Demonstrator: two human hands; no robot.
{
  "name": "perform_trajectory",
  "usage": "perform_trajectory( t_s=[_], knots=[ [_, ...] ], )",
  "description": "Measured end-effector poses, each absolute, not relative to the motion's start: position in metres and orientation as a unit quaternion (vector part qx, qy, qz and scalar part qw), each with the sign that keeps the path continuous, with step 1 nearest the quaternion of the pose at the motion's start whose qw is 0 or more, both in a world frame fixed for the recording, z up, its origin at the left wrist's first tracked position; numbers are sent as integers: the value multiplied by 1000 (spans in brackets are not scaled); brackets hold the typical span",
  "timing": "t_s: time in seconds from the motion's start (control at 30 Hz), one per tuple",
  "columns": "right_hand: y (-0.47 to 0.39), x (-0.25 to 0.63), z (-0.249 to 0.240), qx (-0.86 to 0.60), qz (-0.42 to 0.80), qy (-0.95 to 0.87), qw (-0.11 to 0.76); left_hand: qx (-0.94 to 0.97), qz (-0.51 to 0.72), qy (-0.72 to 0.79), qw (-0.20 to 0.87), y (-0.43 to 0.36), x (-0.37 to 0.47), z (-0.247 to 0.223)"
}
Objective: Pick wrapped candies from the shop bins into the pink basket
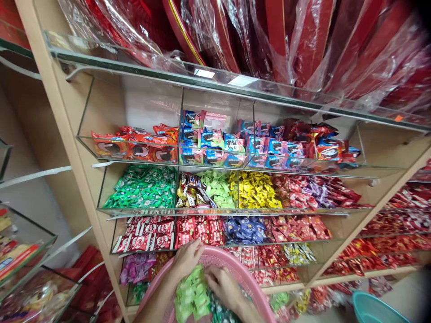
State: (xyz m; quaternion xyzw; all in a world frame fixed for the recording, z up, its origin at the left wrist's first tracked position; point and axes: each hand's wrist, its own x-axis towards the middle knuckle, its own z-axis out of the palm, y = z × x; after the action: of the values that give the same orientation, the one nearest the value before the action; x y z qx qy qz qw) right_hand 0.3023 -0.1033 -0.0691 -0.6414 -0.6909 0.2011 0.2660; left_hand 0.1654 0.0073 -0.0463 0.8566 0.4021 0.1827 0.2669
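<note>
A pink plastic basket (257,287) is at the bottom of the view, with light green wrapped candies (191,296) on its left side and dark green wrapped ones (220,312) to their right. My left hand (189,259) reaches across to the basket's far rim, its fingers closed there; the fingertips are partly hidden. Inside the basket, my right hand (222,285) has curled fingers against the edge of the light green candies. What is between those fingers cannot be made out.
Ahead stands a wooden rack with glass shelves (215,211) and dividers, holding green candies (144,188), yellow candies (257,190) and orange snack packs (134,146). Plastic-wrapped red items (279,40) fill the top. A teal basin (377,309) sits lower right.
</note>
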Motion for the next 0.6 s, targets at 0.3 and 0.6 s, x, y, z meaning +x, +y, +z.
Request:
perform_trajectory(
  t_s=[0.3,0.6],
  knots=[
    [-93,324,65,-615,50,-703,354,846,197,417,266,14,169,-59],
    [-11,336,160,-800,-127,-582,70,847,203,414,265,10,166,-54]
  ],
)
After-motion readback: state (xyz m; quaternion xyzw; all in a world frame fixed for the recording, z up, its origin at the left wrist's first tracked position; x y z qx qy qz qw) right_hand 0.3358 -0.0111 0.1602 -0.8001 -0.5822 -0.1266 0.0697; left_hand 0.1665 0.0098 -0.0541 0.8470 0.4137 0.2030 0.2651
